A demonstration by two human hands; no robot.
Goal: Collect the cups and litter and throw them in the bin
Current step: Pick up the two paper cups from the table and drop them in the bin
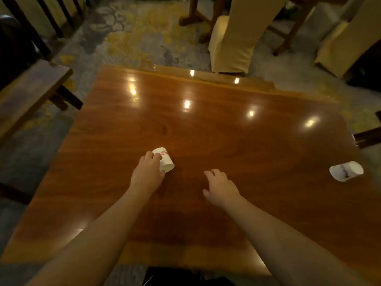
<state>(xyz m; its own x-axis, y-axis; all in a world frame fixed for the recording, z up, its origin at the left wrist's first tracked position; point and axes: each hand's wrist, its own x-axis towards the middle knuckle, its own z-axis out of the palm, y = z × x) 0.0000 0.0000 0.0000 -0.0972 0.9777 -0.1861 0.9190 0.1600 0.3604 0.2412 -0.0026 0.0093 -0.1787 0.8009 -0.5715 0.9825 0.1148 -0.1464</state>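
A white paper cup [166, 162] with a red print lies tipped near the middle of the glossy wooden table [226, 131]. My left hand [147, 174] is closed around its left side, thumb under it and fingers over its rim. My right hand [219, 187] hovers just above the table to the right, fingers spread, holding nothing. A second white paper cup [346, 170] with a dark print lies on its side near the table's right edge, far from both hands. No bin is in view.
Cloth-covered chairs [233, 42] stand beyond the table's far edge, another [346, 40] at far right. A dark wooden bench [28, 93] sits to the left. Patterned carpet [132, 34] surrounds the table. Wooden table legs [193, 11] stand at the back.
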